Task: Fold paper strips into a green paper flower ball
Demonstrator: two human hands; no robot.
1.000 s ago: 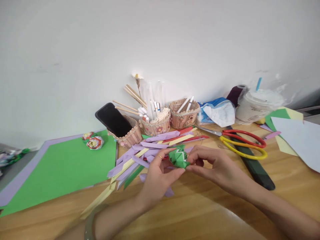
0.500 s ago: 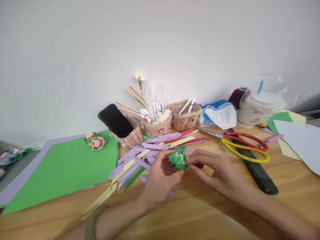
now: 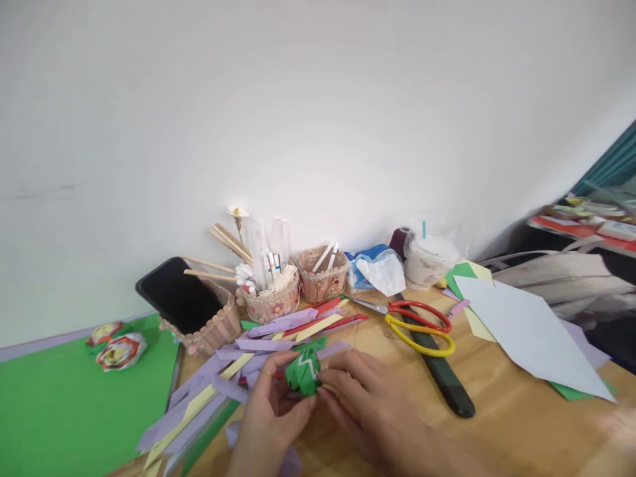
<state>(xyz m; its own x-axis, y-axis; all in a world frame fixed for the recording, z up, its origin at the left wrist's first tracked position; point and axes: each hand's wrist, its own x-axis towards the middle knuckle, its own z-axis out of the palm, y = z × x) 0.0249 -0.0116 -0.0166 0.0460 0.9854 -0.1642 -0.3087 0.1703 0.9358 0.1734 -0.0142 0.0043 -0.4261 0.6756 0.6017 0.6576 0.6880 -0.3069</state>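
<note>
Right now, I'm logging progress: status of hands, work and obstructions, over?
Left hand pinching small folded green-and-white paper piece. Right hand at its edge, grip unclear. Loose multicoloured paper strips behind and left.

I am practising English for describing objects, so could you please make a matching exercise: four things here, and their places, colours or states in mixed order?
Things:
1. smartphone
2. scissors
3. green folded paper piece
4. drink cup

Descriptions:
A. partly red, partly yellow
B. between left hand and right hand
C. with a blue straw
D. tilted, in a basket

Pairs: 1-D; 2-A; 3-B; 4-C
</note>
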